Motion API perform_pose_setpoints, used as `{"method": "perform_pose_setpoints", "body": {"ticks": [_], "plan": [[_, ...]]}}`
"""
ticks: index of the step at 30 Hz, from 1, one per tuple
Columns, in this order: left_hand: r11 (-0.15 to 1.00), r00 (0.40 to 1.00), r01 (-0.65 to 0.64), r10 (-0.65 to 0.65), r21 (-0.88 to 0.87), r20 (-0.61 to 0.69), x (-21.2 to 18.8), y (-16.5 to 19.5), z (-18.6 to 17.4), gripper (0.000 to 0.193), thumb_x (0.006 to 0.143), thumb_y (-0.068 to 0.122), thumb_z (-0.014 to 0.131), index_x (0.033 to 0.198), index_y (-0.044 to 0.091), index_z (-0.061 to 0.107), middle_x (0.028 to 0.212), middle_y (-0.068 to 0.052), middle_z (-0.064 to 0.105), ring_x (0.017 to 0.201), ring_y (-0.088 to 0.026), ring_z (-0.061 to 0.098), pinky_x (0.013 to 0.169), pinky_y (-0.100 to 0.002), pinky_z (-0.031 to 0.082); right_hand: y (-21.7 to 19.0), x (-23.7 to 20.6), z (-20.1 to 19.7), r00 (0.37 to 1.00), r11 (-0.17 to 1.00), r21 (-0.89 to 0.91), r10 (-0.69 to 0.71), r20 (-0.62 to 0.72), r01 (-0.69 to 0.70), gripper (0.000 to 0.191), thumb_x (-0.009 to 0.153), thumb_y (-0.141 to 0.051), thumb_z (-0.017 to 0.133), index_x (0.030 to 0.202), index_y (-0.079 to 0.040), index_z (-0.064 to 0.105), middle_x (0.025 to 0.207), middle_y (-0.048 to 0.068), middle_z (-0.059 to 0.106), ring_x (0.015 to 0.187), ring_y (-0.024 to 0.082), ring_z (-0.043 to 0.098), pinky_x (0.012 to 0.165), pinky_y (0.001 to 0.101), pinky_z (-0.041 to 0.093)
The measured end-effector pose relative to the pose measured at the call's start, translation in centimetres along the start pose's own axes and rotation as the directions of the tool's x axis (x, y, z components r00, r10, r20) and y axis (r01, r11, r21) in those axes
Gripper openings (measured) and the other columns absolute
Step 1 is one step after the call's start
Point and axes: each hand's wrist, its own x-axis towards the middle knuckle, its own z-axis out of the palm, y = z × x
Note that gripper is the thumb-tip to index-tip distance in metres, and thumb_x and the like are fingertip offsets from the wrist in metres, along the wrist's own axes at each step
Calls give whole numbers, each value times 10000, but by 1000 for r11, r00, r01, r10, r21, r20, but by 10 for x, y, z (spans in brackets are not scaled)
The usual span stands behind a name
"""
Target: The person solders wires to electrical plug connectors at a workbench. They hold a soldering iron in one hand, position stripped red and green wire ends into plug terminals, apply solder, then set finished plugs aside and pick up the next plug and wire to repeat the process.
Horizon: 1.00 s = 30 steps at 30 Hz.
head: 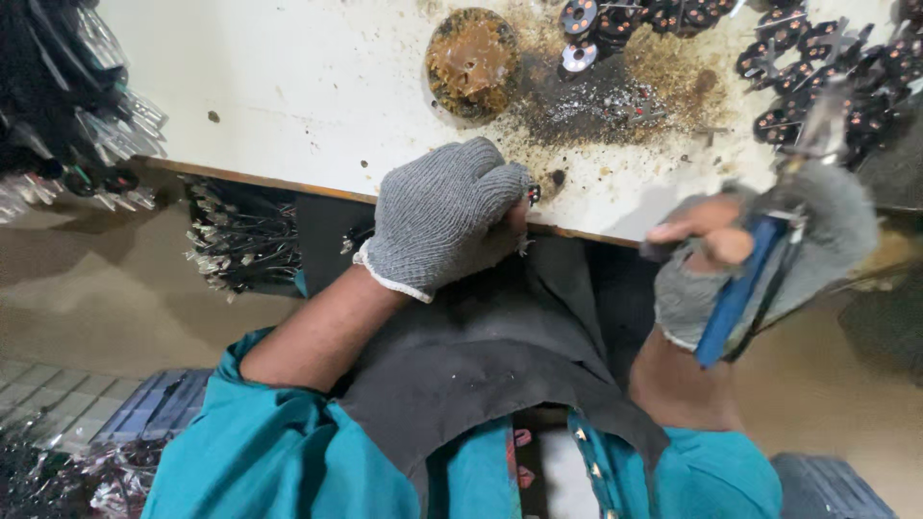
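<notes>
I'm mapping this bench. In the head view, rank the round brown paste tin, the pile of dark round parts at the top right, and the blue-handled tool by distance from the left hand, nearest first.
1. Round brown paste tin: on the white table, just above the gloved left hand.
2. Blue-handled tool: to the right, held in the right hand.
3. Pile of dark round parts: top right corner of the table.

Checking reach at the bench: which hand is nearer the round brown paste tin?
Left. The left hand sits just below the paste tin; the right hand, gripping a blue-handled tool, is farther right.
</notes>
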Motion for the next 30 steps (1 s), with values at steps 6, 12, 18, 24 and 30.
{"method": "perform_pose_setpoints", "body": {"ticks": [6, 12, 18, 24, 30], "plan": [[999, 1000, -19, 19, -39, 3, 2, 4, -7, 211, 746, 264, 762, 870, 148, 637, 843, -85, 591, 748, -306, 644, 588, -441, 495, 80, 40, -61, 955, 822, -496, -187, 229, 280, 328, 1071, -115, 800, 1299, -35, 578, 1192, 120, 684, 1048, 243, 715, 860, 343, 595], [1000, 998, 4, -2, 16, -67, 0, 10, -6, 107, 820, 184, 755, 849, 134, 665, 796, -88, 585, 714, -300, 638, 580, -446, 489, 114, 75, -43, 878, 673, -563, -379, 294, 479, 309, 1076, -39, 823, 1269, -5, 584, 1202, 119, 681, 1053, 250, 719, 891, 354, 601], [1000, 997, -7, 7, -1, -80, -2, 9, -6, 92, 829, 172, 747, 881, 133, 682, 800, -88, 585, 718, -301, 640, 581, -444, 490, 117, 59, -47, 927, 830, -422, -279, 251, 364, 316, 1065, -27, 785, 1316, -12, 592, 1163, 118, 696, 998, 254, 753, 846, 326, 615], [999, 998, 11, -8, 50, -62, -1, 10, -3, 103, 815, 184, 755, 848, 138, 669, 797, -86, 590, 709, -302, 640, 571, -449, 487, 89, 69, -42, 840, 661, -519, -401, 365, 542, 409, 1024, 81, 876, 1264, -50, 571, 1126, 79, 671, 926, 246, 747, 838, 312, 632], [1000, 999, 26, -25, 11, -25, -2, 5, -3, 124, 808, 197, 766, 880, 160, 671, 824, -77, 593, 732, -301, 647, 592, -443, 499, 11, 26, 1, 964, 997, -46, -49, 261, 63, 492, 901, 24, 769, 1276, -71, 464, 1055, 73, 606, 884, 180, 752, 758, 281, 628]]}}
